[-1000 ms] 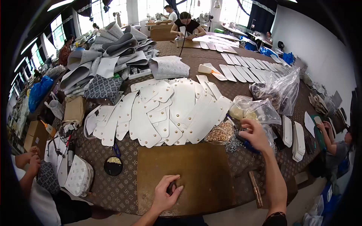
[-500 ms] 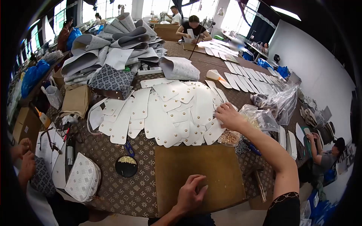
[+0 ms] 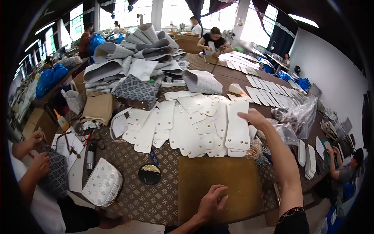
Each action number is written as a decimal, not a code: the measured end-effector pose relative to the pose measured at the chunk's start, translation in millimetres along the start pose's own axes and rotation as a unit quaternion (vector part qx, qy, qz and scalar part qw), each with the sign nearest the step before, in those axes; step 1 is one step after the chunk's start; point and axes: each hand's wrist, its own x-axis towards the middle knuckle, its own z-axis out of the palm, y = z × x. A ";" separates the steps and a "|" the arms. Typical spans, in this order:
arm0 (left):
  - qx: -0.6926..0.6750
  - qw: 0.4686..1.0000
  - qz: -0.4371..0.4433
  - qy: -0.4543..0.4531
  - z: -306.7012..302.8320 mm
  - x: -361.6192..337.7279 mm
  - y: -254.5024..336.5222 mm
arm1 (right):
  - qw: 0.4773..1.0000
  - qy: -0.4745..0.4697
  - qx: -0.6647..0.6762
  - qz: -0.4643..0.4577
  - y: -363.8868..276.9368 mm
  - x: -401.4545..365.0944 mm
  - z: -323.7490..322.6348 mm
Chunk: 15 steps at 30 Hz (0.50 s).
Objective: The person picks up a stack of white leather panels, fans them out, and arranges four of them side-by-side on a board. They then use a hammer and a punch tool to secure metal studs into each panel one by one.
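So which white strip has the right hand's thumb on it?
The strip at the right end of the pile: the right hand has its thumb over that strip's right edge, and on no other.

left hand (image 3: 210, 202): loosely curled | right hand (image 3: 256, 117): pinching, arm (image 3: 283, 167) outstretched

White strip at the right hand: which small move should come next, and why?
Perhaps draw the white strip toward the brown board: the right hand has it by the edge, at the pile's right end, and the left hand is over the board.
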 end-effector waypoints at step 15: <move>-0.059 0.998 0.018 -0.003 1.2 -2.4 -12.8 | 0.984 0.097 0.146 -0.042 19.5 19.6 59.5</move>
